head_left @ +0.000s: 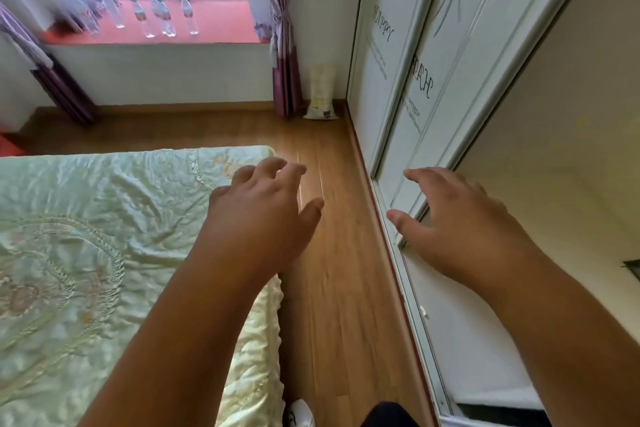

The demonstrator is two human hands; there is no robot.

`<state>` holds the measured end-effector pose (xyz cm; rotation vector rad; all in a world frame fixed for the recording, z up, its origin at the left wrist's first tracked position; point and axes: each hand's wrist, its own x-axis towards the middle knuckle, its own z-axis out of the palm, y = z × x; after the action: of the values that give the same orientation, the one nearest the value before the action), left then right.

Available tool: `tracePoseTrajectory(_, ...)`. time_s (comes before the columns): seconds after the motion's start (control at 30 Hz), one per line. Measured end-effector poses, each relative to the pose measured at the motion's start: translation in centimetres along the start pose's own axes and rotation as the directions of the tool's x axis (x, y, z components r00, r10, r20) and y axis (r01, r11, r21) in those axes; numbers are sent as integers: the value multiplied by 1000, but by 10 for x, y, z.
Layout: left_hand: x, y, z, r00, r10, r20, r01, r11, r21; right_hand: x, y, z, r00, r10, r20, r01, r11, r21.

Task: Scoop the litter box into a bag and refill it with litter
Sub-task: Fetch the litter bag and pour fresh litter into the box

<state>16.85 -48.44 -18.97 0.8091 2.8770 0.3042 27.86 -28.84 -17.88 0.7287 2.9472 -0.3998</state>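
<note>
Two empty hands, left hand (pixel 263 218), right hand (pixel 460 229), one bag (pixel 322 94)

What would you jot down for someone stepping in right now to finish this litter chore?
Left hand and right hand: both open, holding nothing, stretched out over the wooden floor between the bed and the wardrobe doors.
A pale sack, possibly litter, stands in the far corner by the curtain.
No litter box, scoop or waste bag in view.
Nothing visibly done; scooping and refilling remain.
</note>
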Motion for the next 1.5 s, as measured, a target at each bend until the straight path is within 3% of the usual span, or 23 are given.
tracePoseTrajectory(0.4, 136, -16, -5, 992, -120, 29, 119, 992, 43, 176, 8, 1, 996, -93, -12, 94, 991, 90)
tracePoseTrajectory(0.57, 222, 3, -16, 988, -152, -15, 152, 984, 93, 272, 25, -14, 985, -171, 20, 168, 980, 108)
tracePoseTrajectory(0.87, 350, 32, -16, 975, -222, -24, 223, 975, 21, 417, 48, -46, 961, -268, 74, 259, 960, 107)
tracePoseTrajectory(1.2, 505, 6, -9, 985, -175, 9, 175, 984, -29, 556, 40, -54, 981, -186, 50, 179, 977, 118)
tracePoseTrajectory(1.5, 682, -62, -42, 998, -61, 29, 61, 998, -21, 707, -24, -75, 998, -54, 20, 52, 995, 80)
